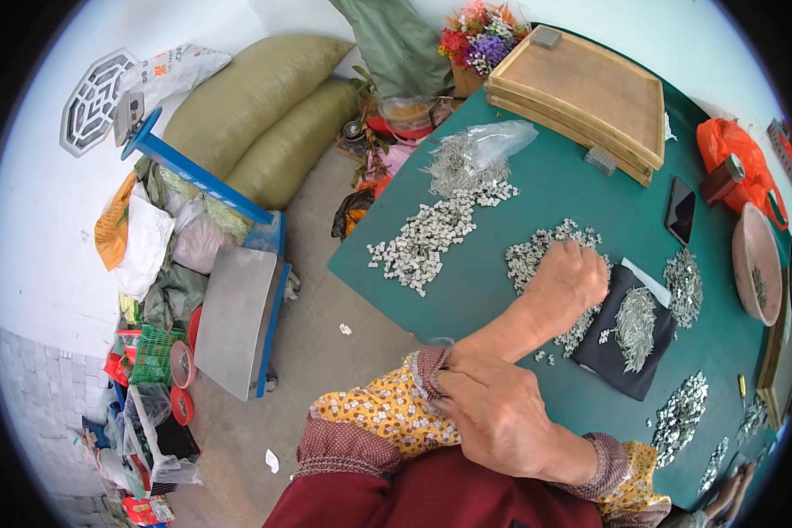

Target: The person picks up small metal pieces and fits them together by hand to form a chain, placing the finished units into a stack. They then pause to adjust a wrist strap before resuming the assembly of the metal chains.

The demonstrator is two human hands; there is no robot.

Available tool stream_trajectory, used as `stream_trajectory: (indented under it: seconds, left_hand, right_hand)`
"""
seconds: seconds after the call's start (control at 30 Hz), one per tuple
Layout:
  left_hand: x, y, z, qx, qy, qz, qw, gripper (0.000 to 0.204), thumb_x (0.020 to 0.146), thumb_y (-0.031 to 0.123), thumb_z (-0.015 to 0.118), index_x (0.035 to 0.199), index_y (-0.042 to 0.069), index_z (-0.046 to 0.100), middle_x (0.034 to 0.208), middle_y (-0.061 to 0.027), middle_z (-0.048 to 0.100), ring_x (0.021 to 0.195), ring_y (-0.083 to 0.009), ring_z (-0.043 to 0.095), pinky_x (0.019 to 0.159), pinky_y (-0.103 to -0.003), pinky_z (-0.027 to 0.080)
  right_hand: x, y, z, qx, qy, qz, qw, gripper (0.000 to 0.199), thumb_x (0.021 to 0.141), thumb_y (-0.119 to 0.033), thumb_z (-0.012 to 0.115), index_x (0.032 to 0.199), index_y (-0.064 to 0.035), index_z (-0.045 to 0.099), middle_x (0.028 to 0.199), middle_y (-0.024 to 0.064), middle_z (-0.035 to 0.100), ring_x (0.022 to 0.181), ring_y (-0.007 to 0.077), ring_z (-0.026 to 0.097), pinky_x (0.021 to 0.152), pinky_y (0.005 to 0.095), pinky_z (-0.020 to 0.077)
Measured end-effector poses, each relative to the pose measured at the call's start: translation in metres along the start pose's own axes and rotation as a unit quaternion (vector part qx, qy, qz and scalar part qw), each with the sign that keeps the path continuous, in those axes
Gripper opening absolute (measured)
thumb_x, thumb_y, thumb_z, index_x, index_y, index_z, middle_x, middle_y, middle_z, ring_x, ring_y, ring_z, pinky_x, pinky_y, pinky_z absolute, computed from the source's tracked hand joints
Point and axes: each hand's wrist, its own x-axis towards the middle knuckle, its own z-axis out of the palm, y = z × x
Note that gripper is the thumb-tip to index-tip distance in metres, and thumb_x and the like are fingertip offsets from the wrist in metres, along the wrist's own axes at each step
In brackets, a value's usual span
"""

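While the left hand (572, 280) rests as a closed fist on a heap of small silver bits (537, 251), the right hand (502, 418) lies across the left sleeve (387, 409) and pinches its cuff. You cannot tell if the fist has any bits inside it.

The sleeve is soft yellow cloth with little flowers and a dark red band. The heap sits near the middle of the green table (502, 299), which looks smooth and flat. At 3 o'clock from the fist lies a black cloth (612, 356) with a pile of thin shiny pins (635, 326) on it. At 10 o'clock from the fist is a long spread of pale blocky pieces (427, 238). Past it, at 11 o'clock, a clear crinkly bag (493, 141) spills more thin pins.

At 12 o'clock, at the far end of the table, flat wooden trays (590, 92) are stacked. A black phone (680, 209) lies at 2 o'clock, and an orange plastic bag (730, 158) sits beyond it. A round pinkish bowl (757, 264) stands at 3 o'clock by the table edge.

Off the table at 10 o'clock, two fat green sacks (264, 114) lean on the white wall. A white bag with orange marks (172, 70) lies on top of them.
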Motion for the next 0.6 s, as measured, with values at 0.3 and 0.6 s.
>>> stream_trajectory:
  seconds: [0.3, 0.6]
  left_hand:
    - [0.024, -0.018, -0.036, -0.307, 0.083, -0.129, 0.939, 0.007, 0.075, 0.003, 0.068, 0.075, 0.001, 0.061, 0.070, -0.0127, 0.064, 0.062, -0.0305, 0.062, 0.059, -0.040, 0.049]
    - [0.023, -0.059, -0.183, -0.650, 0.165, -0.168, 0.722, 0.031, 0.102, 0.018, 0.051, 0.121, -0.004, 0.061, 0.067, -0.0034, 0.060, 0.051, -0.0110, 0.050, 0.045, -0.025, 0.037]
  right_hand:
    - [-0.009, -0.025, 0.002, -0.239, -0.105, -0.135, 0.956, 0.033, 0.077, -0.015, 0.058, 0.102, 0.0059, 0.065, 0.082, 0.0072, 0.051, 0.082, 0.0219, 0.055, 0.073, 0.0344, 0.0480]
    - [-0.015, -0.032, -0.002, -0.146, -0.047, -0.210, 0.966, 0.039, 0.078, -0.012, 0.066, 0.116, -0.0021, 0.069, 0.104, 0.0135, 0.067, 0.086, 0.0286, 0.064, 0.076, 0.0367, 0.0524]
